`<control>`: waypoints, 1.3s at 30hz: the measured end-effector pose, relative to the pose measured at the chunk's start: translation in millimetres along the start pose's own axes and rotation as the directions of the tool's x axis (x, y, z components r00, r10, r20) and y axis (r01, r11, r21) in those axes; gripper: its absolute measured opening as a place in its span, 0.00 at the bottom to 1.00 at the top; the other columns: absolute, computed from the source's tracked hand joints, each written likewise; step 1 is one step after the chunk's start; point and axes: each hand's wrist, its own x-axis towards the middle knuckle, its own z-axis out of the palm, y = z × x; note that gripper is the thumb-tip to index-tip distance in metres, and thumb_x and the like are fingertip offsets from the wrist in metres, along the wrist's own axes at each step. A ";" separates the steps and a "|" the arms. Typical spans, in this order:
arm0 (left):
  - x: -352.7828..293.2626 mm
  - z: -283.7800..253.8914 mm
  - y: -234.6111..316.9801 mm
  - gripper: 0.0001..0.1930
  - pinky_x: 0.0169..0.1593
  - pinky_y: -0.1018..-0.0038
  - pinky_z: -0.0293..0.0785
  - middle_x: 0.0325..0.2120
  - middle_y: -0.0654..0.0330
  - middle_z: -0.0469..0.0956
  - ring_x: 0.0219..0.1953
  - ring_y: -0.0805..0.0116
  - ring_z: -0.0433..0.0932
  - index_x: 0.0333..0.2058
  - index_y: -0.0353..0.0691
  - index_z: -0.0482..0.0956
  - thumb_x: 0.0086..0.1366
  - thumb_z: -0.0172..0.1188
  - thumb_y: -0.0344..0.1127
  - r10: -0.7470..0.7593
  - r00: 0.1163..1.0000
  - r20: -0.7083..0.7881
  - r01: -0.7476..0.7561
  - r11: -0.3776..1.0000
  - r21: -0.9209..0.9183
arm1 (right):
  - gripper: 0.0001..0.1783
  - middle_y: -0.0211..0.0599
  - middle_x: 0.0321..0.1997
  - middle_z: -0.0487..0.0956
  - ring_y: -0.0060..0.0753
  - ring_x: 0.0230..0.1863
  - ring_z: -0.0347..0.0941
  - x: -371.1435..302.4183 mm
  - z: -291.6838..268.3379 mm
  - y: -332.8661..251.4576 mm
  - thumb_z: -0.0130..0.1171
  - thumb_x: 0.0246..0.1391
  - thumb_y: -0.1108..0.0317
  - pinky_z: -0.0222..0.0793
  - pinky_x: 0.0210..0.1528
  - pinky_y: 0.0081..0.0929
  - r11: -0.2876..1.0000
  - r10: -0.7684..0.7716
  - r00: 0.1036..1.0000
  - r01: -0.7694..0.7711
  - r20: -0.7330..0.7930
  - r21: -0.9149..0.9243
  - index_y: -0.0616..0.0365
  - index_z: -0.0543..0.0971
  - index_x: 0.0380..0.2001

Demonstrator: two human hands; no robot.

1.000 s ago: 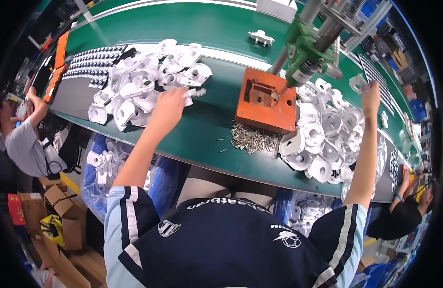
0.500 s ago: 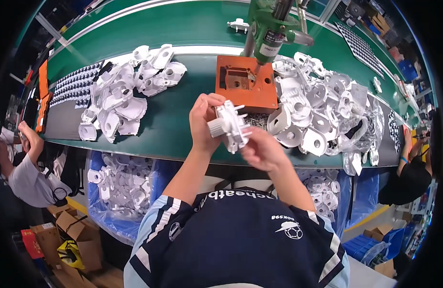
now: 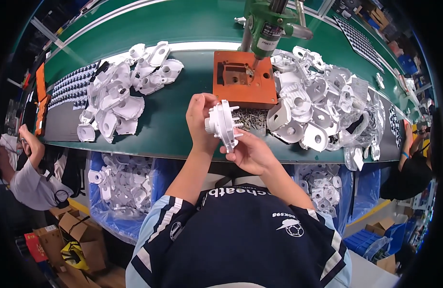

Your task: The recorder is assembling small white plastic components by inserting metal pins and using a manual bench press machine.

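A white molded plastic housing with several thin posts (image 3: pixel 225 126) is held up between my hands, just above the near edge of the green bench. My left hand (image 3: pixel 199 124) grips its left side, by the round knob-like boss. At its lower right, my right hand (image 3: pixel 252 152) has thumb and fingers closed on the rim. Beyond the housing lies an orange fixture block (image 3: pixel 245 93) with a recessed pocket, under a green press (image 3: pixel 265 29). A heap of small metal screws (image 3: pixel 252 120) sits between the block and my right hand.
White plastic parts are piled on the left (image 3: pixel 118 98) and the right (image 3: pixel 322 96) of the bench. Blue-lined bins (image 3: pixel 101 211) of similar parts stand below the edge. Co-workers' arms show at far left (image 3: pixel 35 149) and far right (image 3: pixel 407 146).
The housing has been turned so that it is seen more edge-on, its posts pointing right. My right hand has shifted slightly lower and left, under its lower rim.
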 end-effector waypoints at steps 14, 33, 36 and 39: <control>-52.4 -19.4 -11.5 0.12 0.48 0.73 0.70 0.40 0.59 0.69 0.42 0.73 0.72 0.46 0.38 0.60 0.69 0.43 0.37 -0.073 0.997 -0.039 0.070 0.996 -0.058 | 0.08 0.34 0.39 0.76 0.26 0.37 0.74 5.6 -13.5 1.6 0.48 0.59 0.69 0.72 0.32 0.25 0.890 -0.443 0.855 0.382 -0.270 -0.249 0.59 0.71 0.39; -61.6 -18.1 -11.2 0.22 0.46 0.77 0.67 0.49 0.57 0.67 0.47 0.74 0.68 0.57 0.33 0.55 0.68 0.44 0.37 0.158 0.958 0.239 -0.203 0.963 0.180 | 0.10 0.30 0.38 0.77 0.24 0.37 0.72 4.9 -8.7 7.2 0.50 0.59 0.65 0.68 0.36 0.28 0.897 -0.401 0.893 0.337 -0.205 -0.286 0.57 0.72 0.40; -64.3 -16.6 -8.8 0.25 0.51 0.74 0.66 0.53 0.55 0.63 0.51 0.70 0.67 0.59 0.33 0.51 0.68 0.44 0.39 0.132 0.935 0.330 -0.219 0.945 0.242 | 0.09 0.30 0.36 0.77 0.22 0.35 0.71 5.4 -7.0 8.1 0.50 0.59 0.65 0.67 0.35 0.25 0.894 -0.394 0.896 0.323 -0.203 -0.310 0.57 0.73 0.39; -66.6 -4.6 -9.7 0.23 0.46 0.76 0.69 0.48 0.56 0.68 0.46 0.72 0.70 0.57 0.32 0.54 0.66 0.48 0.33 0.131 0.947 0.293 -0.198 0.958 0.209 | 0.08 0.30 0.35 0.77 0.21 0.33 0.71 4.9 -8.3 6.9 0.51 0.58 0.66 0.67 0.35 0.23 0.894 -0.395 0.899 0.329 -0.189 -0.304 0.57 0.73 0.38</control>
